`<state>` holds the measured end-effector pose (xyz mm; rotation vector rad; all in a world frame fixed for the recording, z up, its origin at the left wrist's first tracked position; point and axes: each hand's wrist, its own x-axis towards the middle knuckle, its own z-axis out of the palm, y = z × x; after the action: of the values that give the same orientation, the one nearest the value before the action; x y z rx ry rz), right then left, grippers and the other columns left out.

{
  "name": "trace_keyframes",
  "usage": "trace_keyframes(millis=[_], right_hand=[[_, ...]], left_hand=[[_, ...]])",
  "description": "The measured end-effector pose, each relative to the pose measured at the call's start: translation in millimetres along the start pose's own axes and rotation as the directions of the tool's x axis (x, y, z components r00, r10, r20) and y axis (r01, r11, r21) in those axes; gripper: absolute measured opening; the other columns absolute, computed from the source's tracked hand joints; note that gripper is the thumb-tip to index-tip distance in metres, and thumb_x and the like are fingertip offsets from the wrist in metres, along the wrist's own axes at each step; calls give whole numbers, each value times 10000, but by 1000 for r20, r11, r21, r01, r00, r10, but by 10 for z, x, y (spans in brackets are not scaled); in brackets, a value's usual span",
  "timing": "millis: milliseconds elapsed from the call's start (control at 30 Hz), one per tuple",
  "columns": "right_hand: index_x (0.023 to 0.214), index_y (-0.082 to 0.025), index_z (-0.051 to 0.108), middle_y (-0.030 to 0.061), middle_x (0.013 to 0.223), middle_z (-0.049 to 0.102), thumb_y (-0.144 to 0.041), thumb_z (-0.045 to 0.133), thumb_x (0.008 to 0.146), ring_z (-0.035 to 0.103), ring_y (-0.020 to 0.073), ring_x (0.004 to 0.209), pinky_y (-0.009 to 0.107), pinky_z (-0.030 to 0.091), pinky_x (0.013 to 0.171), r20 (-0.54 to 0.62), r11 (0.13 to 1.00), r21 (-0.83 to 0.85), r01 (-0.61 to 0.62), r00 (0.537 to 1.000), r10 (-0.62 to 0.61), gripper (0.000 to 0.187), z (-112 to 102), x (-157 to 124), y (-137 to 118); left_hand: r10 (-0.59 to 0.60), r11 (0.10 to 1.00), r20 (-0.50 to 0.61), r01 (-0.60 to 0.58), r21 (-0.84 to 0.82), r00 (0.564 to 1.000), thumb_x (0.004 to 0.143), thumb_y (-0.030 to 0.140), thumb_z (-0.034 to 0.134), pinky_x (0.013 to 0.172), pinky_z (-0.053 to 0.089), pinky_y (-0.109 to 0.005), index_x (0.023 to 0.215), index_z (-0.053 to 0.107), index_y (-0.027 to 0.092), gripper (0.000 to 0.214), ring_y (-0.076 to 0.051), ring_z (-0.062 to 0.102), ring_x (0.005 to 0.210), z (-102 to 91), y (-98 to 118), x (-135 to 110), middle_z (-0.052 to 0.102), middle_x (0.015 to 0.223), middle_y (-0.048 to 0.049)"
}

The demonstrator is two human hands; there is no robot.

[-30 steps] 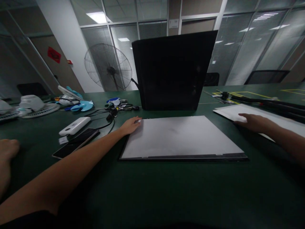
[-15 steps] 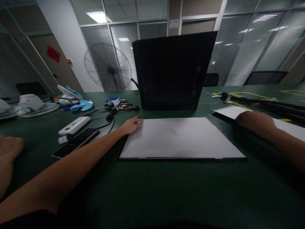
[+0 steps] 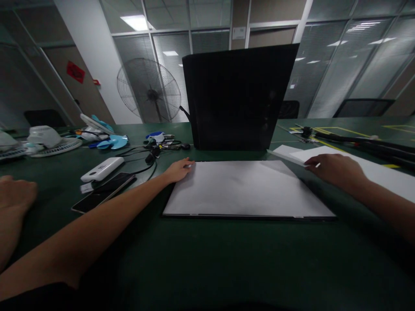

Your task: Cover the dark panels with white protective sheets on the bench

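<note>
Since the earlier frames, the right hand (image 3: 337,169) had come inward with the loose sheet (image 3: 319,152), and its leading edge had neared the far right corner of the dark flat panel. The left hand (image 3: 177,171) had stayed put. The biggest thing before me was the green table (image 3: 207,263); on it stood a black upright screen (image 3: 240,97), and in front of that lay the dark flat panel (image 3: 249,218) under a white sheet (image 3: 243,188), which reached almost to its near edge. To do this well, I judged, the left hand should steady that corner lightly while the right guided the loose sheet by its edge, without creasing it. The right fingers pinched the loose sheet's near edge, most of it stretching off behind and beyond the hand. The left fingers lay on the white sheet's far left corner; how hard they pressed I couldn't tell. The white sheet spread rightward from them.
</note>
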<state>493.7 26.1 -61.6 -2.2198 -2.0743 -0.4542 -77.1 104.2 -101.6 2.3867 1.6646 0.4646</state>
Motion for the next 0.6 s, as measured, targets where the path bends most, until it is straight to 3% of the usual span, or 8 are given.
trace_keyframes(millis=[67,133,267,333,400,467,600], right_hand=[[1160,-249,798,123,1189,757,-504,417,1008,690,326,940,432,505,753,-31,994,-1,108,994,-108,483,-95,-114,-263],[1115,-254,806,89,1150,770,-466,431,1009,701,279,858,399,521,704,-59,958,32,284,958,-282,443,-161,-251,-500],[1058,-253,806,67,1036,774,-341,496,1000,704,201,788,332,554,678,-156,738,168,654,757,-635,327,-236,-548,-851],[1059,-240,804,75,998,768,-287,506,1002,705,188,792,317,567,687,-214,635,213,742,670,-711,307,-266,-661,-965],[1066,-228,800,86,995,766,-269,495,1013,706,188,810,322,579,709,-255,596,216,774,633,-731,313,-280,-717,-1029],[1153,-223,786,108,1081,765,-301,486,1021,718,224,906,379,601,784,-277,636,192,748,663,-696,337,-261,-708,-1036],[1482,-198,614,158,1427,652,-535,516,987,650,357,1243,560,561,1015,-200,832,147,534,840,-504,607,-120,-556,-913]], left_hand=[[11,1000,-8,-11,9,1000,927,269,499,1257,317,-329,1473,631,178,570,-243,456,1512,-5,25,4,491,1626,-65],[29,999,-18,-28,21,999,932,283,497,1259,318,-331,1465,640,185,560,-245,456,1513,1,50,7,526,1605,-52],[43,998,-30,-41,48,999,959,356,487,1258,325,-342,1469,631,164,563,-257,452,1515,30,80,12,530,1602,-68],[41,997,-35,-39,60,999,968,386,485,1256,329,-346,1472,625,160,570,-259,457,1512,41,81,17,500,1622,-77],[39,997,-36,-37,69,999,974,398,484,1254,331,-351,1478,620,165,571,-262,464,1507,47,78,23,487,1630,-80],[36,996,-36,-33,77,999,977,395,484,1252,336,-350,1482,617,168,569,-263,476,1499,49,72,27,487,1630,-83],[41,995,-37,-37,88,999,980,386,487,1248,341,-342,1480,621,164,563,-262,486,1492,48,61,28,489,1629,-85]])
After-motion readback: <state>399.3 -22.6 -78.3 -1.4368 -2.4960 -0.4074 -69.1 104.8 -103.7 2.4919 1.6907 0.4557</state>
